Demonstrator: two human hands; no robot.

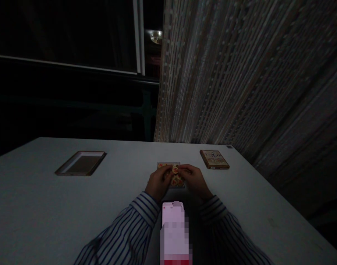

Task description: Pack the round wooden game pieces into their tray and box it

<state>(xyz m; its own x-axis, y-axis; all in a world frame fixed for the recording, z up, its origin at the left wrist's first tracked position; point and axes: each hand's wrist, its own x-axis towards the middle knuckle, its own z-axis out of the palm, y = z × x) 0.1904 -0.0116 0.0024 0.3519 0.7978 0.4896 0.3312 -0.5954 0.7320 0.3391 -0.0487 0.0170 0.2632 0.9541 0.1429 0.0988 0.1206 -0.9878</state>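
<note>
A round, pale Chinese chess piece with a red character is held up between my two hands. My left hand pinches its left side with closed fingers. From the right, my right hand has its fingers closed on the same piece. Just below them a small clear tray lies on the table, holding several similar round pieces with red characters. My hands hide much of the tray's middle and sides.
The white table carries an open, shallow box part at left and a flat printed box at right. A lit phone lies near my forearms. Behind the table hangs a string curtain. The room is dim.
</note>
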